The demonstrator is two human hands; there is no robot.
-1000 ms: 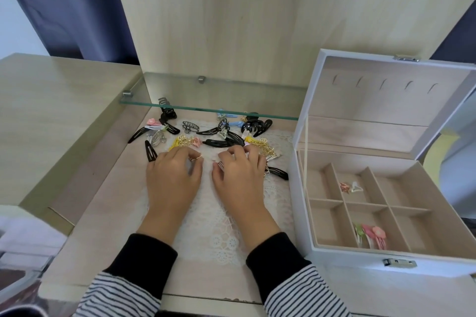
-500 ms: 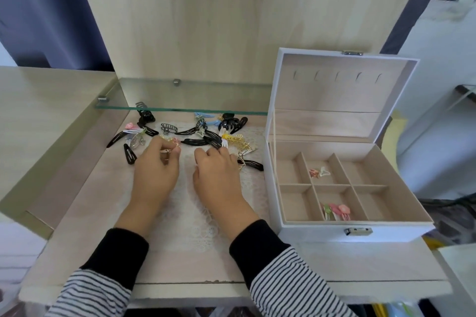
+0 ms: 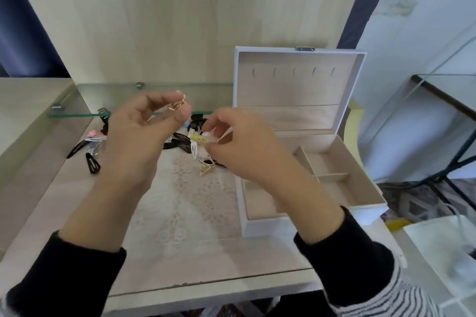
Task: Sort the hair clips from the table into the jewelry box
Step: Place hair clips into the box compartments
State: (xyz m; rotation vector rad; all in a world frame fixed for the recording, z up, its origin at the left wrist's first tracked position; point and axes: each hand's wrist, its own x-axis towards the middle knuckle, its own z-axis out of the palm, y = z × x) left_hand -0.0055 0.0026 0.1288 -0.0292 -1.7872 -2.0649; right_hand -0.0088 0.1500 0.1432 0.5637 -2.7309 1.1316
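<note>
The left hand [image 3: 139, 136] is raised off the desk with a narrow grip: thumb and forefinger are pinched on a small gold clip [image 3: 176, 105], held up in the air to the left of the jewelry box [image 3: 304, 90]. The right hand [image 3: 242, 147] hangs nearer the box, over its left wall, with its fingertips closed on something small and pale — too blurred to name, probably another clip.

The step in hand looks like carrying picked clips across to the box. To do it well, keep each pinch firm on the metal body of the clip, bring the hand over the open compartment that holds the same kind, lower until the clip is just above the lining, and only then let go — dropping from height could bounce it into the next cell. One hand at a time would keep the sorting clean.

Most of the hair clips [image 3: 180, 144] are still heaped on the desk [image 3: 77, 213] to the left of the box: black snap clips, a pink one, a white one, a gold one lying just beside the box's left wall. They rest on a lace mat [image 3: 177, 213] under a glass shelf [image 3: 85, 103]. Behind stands a pale wood panel, with a dark curtain further back on both sides of the box.
</note>
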